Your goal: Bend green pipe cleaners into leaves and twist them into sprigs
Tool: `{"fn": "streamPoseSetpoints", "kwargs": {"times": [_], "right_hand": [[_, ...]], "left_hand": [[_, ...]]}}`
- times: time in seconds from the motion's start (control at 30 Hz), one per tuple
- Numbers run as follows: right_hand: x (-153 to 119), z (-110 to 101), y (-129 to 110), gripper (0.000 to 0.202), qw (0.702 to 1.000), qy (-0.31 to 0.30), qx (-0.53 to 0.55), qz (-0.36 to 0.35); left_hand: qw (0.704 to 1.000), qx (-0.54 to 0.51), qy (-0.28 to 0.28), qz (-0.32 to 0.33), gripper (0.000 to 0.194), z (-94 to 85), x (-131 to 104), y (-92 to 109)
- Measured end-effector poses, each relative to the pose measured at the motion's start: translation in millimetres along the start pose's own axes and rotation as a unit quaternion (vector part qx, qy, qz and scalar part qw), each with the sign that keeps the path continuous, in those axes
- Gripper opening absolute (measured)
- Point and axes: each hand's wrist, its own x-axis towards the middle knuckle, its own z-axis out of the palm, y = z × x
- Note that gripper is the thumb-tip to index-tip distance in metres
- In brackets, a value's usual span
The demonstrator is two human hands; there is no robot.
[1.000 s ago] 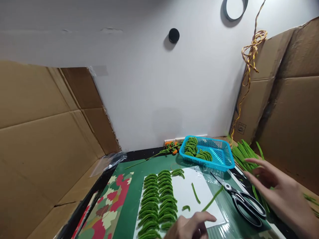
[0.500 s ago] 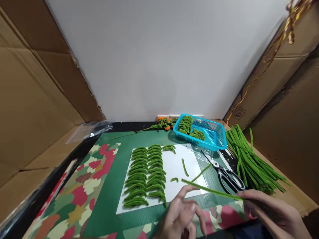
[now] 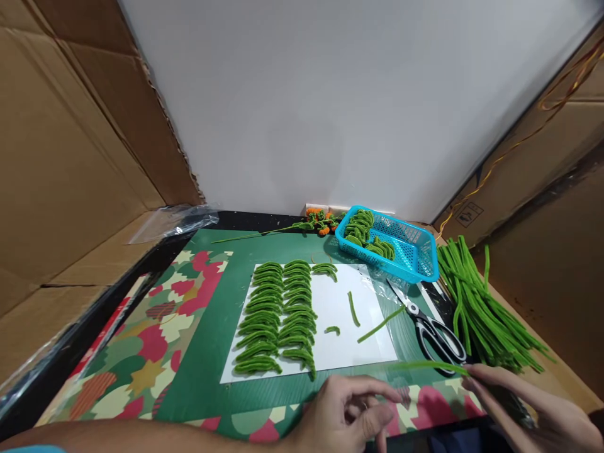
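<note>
My right hand pinches one end of a green pipe cleaner, which points left and blurs at its free end. A dark thing below its fingers is too hidden to name. My left hand is just left of that pipe cleaner, apart from it, fingers loosely curled and nothing seen between them. Beyond the hands, a white sheet bears two columns of curved green pipe-cleaner pieces and a few more at its top. Two straight cut pieces and a short bent one lie on its right part.
Black-handled scissors lie open right of the sheet. A blue basket holds bent green pieces. Long pipe cleaners are heaped at the right. Orange flowers lie at the back. Cardboard walls flank the green mat.
The pipe cleaner's free end has swung down and away from my left index finger. My left hand has turned, its fingers curling rightward. The camera view has shifted, showing my left forearm.
</note>
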Motion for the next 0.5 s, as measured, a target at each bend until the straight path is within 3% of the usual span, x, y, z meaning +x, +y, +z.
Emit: {"fn": "streamPoseSetpoints", "kwargs": {"times": [0.1, 0.23, 0.37, 0.5], "right_hand": [[11, 3, -13, 0.017, 0.998, 0.022, -0.007, -0.057], [19, 0, -24, 0.022, 0.996, -0.013, 0.021, -0.084], [20, -13, -17, 0.021, 0.993, -0.049, 0.033, -0.099], [17, -24, 0, 0.023, 0.989, -0.084, 0.029, -0.120]], "left_hand": [[1.000, -0.003, 0.029, 0.002, 0.073, -1.3, 3, -2], [0.998, -0.066, 0.012, 0.021, 0.062, -5.5, 4, -13], [0.989, -0.134, 0.026, 0.051, 0.044, -4.8, 5, -21], [0.992, -0.115, 0.024, 0.035, 0.047, -1.5, 5, -20]]}}
